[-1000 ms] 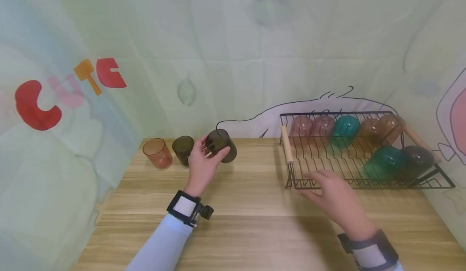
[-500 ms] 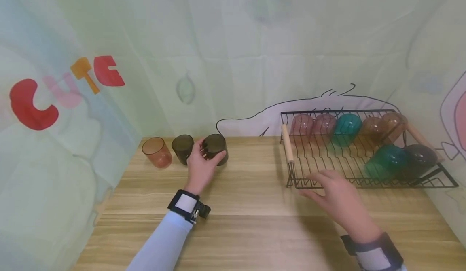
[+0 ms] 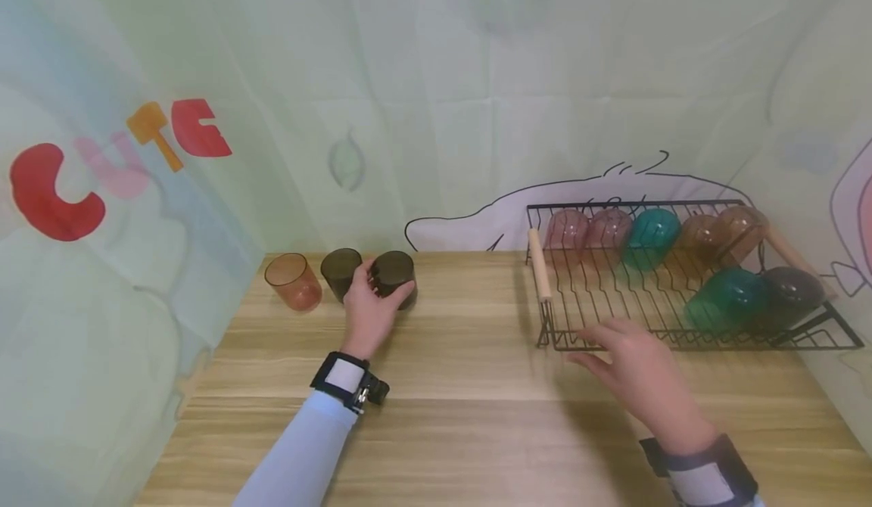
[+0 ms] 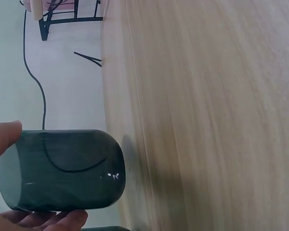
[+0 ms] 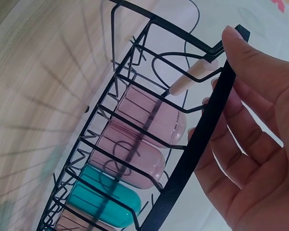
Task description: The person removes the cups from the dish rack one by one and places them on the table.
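Observation:
My left hand (image 3: 368, 312) grips a dark grey drinking glass (image 3: 400, 266), thumb on one side and fingers on the other. The glass stands upright, mouth up, just right of a second dark grey glass (image 3: 338, 271). Left of that is an orange-pink glass (image 3: 293, 284). In the left wrist view the held glass (image 4: 72, 166) shows its rounded base facing the table. My right hand (image 3: 643, 378) hangs at the front left of a black wire dish rack (image 3: 633, 203), thumb and fingers apart. In the right wrist view the rack's front rail (image 5: 195, 149) crosses before the fingers.
Upturned glasses fill the rack's back row: two pink (image 3: 568, 228), one teal (image 3: 652, 236), two amber (image 3: 739, 234). A teal-green glass (image 3: 729, 301) and a dark grey one (image 3: 790, 299) sit front right. A wooden handle (image 3: 540, 265) tops the rack's left end. Printed cloth (image 3: 436, 113) hangs behind.
The glass in my left hand has come left and down, from tilted to upright, closer to the other dark grey glass. My right hand has barely moved.

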The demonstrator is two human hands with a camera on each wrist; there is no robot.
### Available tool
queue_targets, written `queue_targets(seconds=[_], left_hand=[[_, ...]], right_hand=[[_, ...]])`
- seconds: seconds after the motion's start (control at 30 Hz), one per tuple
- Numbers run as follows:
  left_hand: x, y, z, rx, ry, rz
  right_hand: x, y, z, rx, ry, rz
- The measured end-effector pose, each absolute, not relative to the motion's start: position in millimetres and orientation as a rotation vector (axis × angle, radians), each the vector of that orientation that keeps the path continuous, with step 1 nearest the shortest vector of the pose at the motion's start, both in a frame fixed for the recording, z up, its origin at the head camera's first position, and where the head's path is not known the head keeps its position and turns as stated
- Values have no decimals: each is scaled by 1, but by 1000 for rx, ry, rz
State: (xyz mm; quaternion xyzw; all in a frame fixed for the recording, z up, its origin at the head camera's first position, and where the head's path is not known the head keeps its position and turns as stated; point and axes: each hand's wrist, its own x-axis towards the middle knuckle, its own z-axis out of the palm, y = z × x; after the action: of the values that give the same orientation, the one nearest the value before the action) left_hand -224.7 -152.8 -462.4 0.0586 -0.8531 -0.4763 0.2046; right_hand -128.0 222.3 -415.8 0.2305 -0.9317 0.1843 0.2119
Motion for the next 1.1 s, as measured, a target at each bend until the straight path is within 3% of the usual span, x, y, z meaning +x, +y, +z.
queue_targets(seconds=[1.1], left_hand=[[-220,-157,-463,209,-2518,-1217]], right_hand=[[-130,225,-417,716,-2517,514]])
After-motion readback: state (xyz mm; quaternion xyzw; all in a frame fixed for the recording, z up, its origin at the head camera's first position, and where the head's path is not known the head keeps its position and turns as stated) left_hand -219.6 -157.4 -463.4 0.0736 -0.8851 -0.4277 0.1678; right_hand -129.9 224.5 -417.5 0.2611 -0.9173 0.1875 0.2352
